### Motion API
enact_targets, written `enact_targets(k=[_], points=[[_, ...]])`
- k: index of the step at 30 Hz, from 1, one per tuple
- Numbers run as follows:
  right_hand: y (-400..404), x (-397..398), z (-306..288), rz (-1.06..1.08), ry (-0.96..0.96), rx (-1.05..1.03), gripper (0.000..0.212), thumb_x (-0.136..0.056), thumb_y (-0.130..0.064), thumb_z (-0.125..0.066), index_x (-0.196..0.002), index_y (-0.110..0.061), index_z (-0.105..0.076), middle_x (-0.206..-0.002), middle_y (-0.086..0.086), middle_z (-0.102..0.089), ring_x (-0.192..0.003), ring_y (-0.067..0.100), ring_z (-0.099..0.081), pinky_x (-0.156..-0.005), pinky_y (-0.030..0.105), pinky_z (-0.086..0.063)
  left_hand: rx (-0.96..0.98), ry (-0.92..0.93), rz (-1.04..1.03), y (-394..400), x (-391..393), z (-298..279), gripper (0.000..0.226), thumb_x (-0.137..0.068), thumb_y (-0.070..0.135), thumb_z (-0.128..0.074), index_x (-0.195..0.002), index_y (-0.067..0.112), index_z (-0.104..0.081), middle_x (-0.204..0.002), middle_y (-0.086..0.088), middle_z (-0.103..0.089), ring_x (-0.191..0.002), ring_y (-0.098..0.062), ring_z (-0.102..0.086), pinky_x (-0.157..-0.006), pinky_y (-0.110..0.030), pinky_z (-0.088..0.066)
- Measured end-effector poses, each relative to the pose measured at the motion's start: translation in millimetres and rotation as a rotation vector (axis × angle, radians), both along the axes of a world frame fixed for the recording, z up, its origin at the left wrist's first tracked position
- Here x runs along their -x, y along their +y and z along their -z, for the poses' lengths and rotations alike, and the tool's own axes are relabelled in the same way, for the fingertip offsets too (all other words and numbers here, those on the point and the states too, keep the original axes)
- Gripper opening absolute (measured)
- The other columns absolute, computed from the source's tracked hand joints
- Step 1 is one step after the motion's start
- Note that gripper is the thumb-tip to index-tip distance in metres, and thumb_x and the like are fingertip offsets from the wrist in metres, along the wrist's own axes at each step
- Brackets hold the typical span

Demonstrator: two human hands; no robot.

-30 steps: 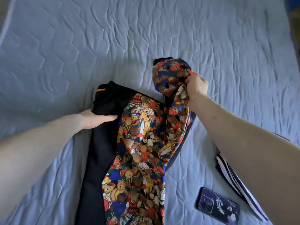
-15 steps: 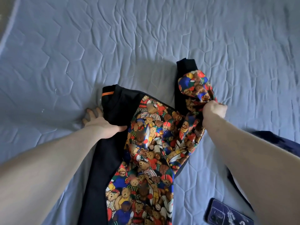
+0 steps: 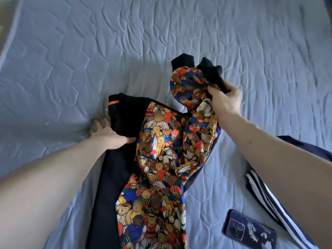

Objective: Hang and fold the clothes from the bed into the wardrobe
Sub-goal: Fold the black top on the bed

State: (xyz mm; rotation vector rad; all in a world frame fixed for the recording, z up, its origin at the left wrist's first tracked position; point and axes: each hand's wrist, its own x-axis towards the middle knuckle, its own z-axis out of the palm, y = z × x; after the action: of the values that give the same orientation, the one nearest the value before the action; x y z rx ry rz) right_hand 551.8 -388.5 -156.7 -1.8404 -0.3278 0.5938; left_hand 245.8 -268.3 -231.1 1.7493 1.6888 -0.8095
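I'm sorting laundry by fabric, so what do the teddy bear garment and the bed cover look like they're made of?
Teddy bear garment: thin woven cloth, maybe cotton, matte; it drapes and bunches softly in the right hand, with black knit-looking cuffs. Bed cover: quilted, padded textile, matte, with stitched puckered seams.

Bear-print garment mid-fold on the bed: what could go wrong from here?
1. The right hand grips only a bunched sleeve end of the garment; a pull may drag the body crooked, since the left hand pins just one edge.
2. The phone lies on the bed near the hem; sliding fabric could sweep it along.
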Motion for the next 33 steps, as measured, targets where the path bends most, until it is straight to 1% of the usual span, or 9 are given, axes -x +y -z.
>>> enact_targets(k=[3, 7, 12, 15, 17, 20, 23, 28, 33], points=[[-13.1, 34.6, -20.3, -0.141, -0.218, -0.1, 0.027, -0.086, -0.007, -0.065, -0.102, -0.024, -0.08, -0.097, -0.015, -0.078, -0.097, -0.002, -0.072, -0.087, 0.016, -0.055, 0.084, -0.155, -0.06, 6.6, 17.8, -5.2, 0.149, -0.049, 0.094, -0.07, -0.163, 0.034, 0.005, -0.17, -0.002, 0.016, -0.158, -0.031, -0.001, -0.128, -0.047, -0.014], [-43.0, 90.6, -42.7, -0.536, -0.389, -0.094, 0.045, -0.075, 0.004, -0.056, -0.096, -0.029, -0.078, -0.102, -0.02, -0.076, -0.1, -0.001, -0.069, -0.087, 0.015, -0.051, 0.145, -0.501, -0.355, 5.4, 60.5, -28.6, 0.098, -0.069, 0.069, -0.082, -0.154, 0.035, -0.044, -0.158, 0.009, -0.043, -0.143, -0.017, -0.044, -0.117, -0.034, -0.036], [-80.8, 124.0, -27.9, -1.187, -0.569, 0.162, 0.048, -0.06, 0.002, -0.059, -0.098, -0.021, -0.079, -0.132, -0.008, -0.069, -0.131, 0.017, -0.054, -0.112, 0.035, -0.04, -0.175, -0.776, -0.566, -26.8, 87.9, -51.3, 0.027, -0.093, 0.02, -0.07, -0.12, 0.019, -0.074, -0.122, -0.001, -0.072, -0.122, -0.02, -0.063, -0.103, -0.037, -0.048], [-99.2, 147.0, -8.9, -1.455, -0.611, 0.477, 0.048, -0.075, 0.0, -0.062, -0.113, -0.028, -0.074, -0.15, -0.013, -0.054, -0.152, 0.016, -0.027, -0.128, 0.032, -0.006, -0.15, -0.81, -0.509, -56.5, 97.6, -73.0, 0.025, -0.089, 0.022, -0.074, -0.113, 0.023, -0.074, -0.111, 0.008, -0.073, -0.117, -0.013, -0.065, -0.09, -0.014, -0.045], [-106.9, 158.4, 2.1, -1.483, -0.669, 0.588, 0.053, -0.083, -0.005, -0.061, -0.128, -0.032, -0.067, -0.158, -0.012, -0.044, -0.157, 0.015, -0.013, -0.126, 0.032, 0.009, -0.048, -0.821, -0.399, -73.0, 94.7, -77.2, 0.048, -0.077, 0.038, -0.077, -0.122, 0.025, -0.07, -0.119, 0.009, -0.069, -0.117, -0.011, -0.064, -0.096, -0.019, -0.046], [-110.8, 173.4, 10.5, -1.483, -0.676, 0.694, 0.07, -0.085, -0.012, -0.061, -0.151, -0.031, -0.047, -0.166, -0.008, -0.031, -0.159, 0.017, -0.003, -0.128, 0.042, 0.011, 0.021, -0.759, -0.264, -90.4, 82.7, -70.0, 0.072, -0.074, 0.056, -0.078, -0.139, 0.034, -0.055, -0.125, 0.014, -0.056, -0.115, -0.011, -0.059, -0.097, -0.027, -0.045], [-113.9, 187.4, 13.4, -1.556, -0.594, 0.855, 0.082, -0.084, -0.023, -0.063, -0.16, -0.025, -0.031, -0.169, -0.004, -0.022, -0.159, 0.02, 0.004, -0.128, 0.048, 0.01, -0.086, -0.631, -0.155, -101.4, 73.6, -50.9, 0.047, -0.088, 0.044, -0.075, -0.131, 0.029, -0.062, -0.113, 0.009, -0.056, -0.11, -0.018, -0.062, -0.09, -0.025, -0.043], [-131.1, 205.5, -8.0, -1.02, -0.477, 0.459, 0.062, -0.08, -0.015, -0.064, -0.141, -0.023, -0.059, -0.153, -0.005, -0.05, -0.151, 0.018, -0.029, -0.129, 0.035, -0.003, -0.324, -0.634, -0.279, -121.2, 92.3, -42.1, 0.016, -0.089, 0.032, -0.075, -0.102, 0.029, -0.066, -0.081, 0.019, -0.062, -0.083, -0.01, -0.065, -0.061, -0.014, -0.036], [-214.8, 236.5, -22.7, -0.329, -0.306, 0.406, 0.063, -0.081, -0.027, -0.075, -0.137, -0.033, -0.046, -0.134, -0.018, -0.045, -0.13, 0.012, -0.042, -0.104, 0.03, -0.036, -0.144, -0.517, -0.347, -174.7, 169.8, -50.4, 0.046, -0.082, 0.05, -0.078, -0.116, 0.031, -0.056, -0.108, 0.014, -0.061, -0.098, -0.01, -0.063, -0.074, -0.018, -0.042]])
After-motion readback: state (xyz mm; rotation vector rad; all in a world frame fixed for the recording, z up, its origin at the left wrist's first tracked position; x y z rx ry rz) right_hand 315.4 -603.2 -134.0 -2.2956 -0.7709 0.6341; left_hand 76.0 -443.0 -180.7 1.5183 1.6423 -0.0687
